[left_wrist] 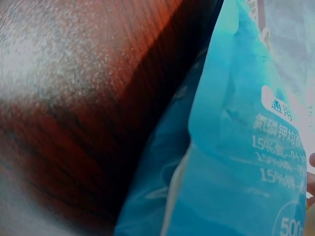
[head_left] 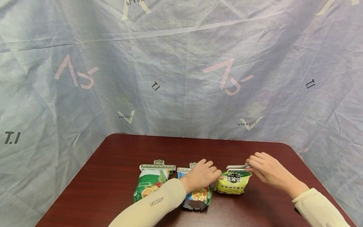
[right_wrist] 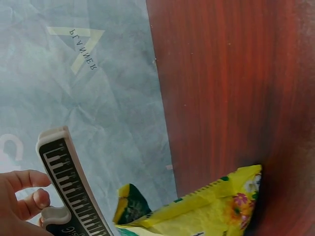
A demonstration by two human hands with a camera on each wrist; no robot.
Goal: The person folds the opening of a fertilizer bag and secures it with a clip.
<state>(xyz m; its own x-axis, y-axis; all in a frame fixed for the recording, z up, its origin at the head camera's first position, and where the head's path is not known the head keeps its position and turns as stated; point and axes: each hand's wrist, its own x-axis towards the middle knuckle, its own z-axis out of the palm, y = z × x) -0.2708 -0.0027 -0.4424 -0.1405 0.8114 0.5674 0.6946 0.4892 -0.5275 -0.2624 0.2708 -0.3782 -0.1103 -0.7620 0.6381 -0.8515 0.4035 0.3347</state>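
A small yellow bag with Chinese lettering and a green top stands at the right of the group. Above its top edge is a white bag clip with a piano-key pattern, clearest in the right wrist view. My right hand pinches this clip by its lever. At the upper left corner of the yellow bag, my left hand pinches the edge between thumb and finger. The left forearm passes over a blue fertilizer bag, which fills much of the left wrist view.
To the left lies a green fertilizer bag with fruit printed on it, a piano-key clip across its top. Another such clip is on the blue bag. The dark red table ends at a hanging grey cloth.
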